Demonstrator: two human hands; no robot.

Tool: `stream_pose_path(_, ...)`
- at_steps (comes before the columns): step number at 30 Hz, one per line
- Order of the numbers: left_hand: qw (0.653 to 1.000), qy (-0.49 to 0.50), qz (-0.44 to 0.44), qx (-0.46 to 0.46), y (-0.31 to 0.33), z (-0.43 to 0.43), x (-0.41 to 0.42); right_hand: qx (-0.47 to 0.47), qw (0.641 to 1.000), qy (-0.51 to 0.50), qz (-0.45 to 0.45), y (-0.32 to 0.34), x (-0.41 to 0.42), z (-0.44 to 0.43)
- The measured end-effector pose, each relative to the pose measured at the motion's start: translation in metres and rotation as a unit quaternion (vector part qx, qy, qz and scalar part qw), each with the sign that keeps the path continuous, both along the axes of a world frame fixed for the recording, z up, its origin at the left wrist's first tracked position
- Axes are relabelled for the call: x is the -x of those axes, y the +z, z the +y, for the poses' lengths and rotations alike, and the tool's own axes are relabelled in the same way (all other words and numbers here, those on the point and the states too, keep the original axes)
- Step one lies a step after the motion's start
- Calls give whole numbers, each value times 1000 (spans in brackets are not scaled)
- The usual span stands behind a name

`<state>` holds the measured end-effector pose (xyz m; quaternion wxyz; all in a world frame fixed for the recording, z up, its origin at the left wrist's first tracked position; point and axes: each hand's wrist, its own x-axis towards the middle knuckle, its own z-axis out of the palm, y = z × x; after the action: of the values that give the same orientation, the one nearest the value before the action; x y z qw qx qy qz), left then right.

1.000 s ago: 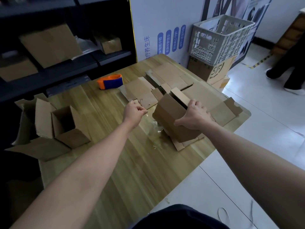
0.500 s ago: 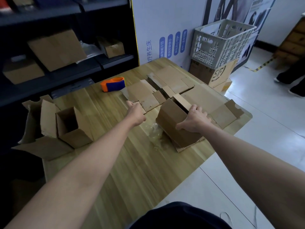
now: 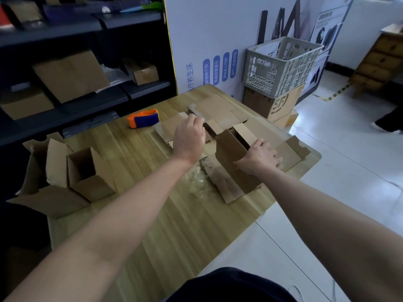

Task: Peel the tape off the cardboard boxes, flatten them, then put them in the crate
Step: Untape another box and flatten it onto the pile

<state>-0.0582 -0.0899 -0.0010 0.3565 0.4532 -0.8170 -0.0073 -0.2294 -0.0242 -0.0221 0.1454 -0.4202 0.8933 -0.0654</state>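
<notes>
- the left hand (image 3: 189,138) has lifted away from the small cardboard box (image 3: 229,153) toward the far side. its fingers are bunched as if pinching, but i cannot tell whether they hold tape.
- the right hand (image 3: 259,159) still grips the box's top edge, so peeling looks nearly done and flattening comes next.
- on the wooden table (image 3: 152,214), crumpled clear tape (image 3: 196,182) lies beside the box.
- the crate (image 3: 281,64) sits on a carton beyond the table.

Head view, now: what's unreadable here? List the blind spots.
Head view throughout.
- Left hand: fingertips hidden behind its own back; pinching tape or not, unclear.
- Box: inside and far side hidden by its near wall and the right hand gripping it.
- Crate: contents mostly screened by its walls.
- Person: cut off by the right edge; only a leg and shoe show.
</notes>
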Motion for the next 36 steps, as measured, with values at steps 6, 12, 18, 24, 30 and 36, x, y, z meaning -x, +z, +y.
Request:
stream_pose_path(6, 927, -99, -53, -358, -32, 13, 44, -2, 995, 79, -56, -15, 22, 22)
stream_pose_path(12, 921, -39, 90, -377, -42, 11, 56, 70, 975, 84, -193, -12, 50, 33)
stream_pose_path(18, 903, -10, 128, -410, -40, 16, 66, 109, 973, 99, -179, -19, 58, 41)
stream_pose_path(24, 896, 34, 27, -443, -23, 7, 76, 163, 967, 59, -185, -11, 60, 38)
stream_pose_path(30, 910, 104, -197, -349, -18, 5, 90, 164, 966, 85, -180, -11, 56, 37)
stream_pose_path(36, 919, 108, -197, -323, -23, 4, 90, 175, 969, 94, -146, -9, 52, 38)
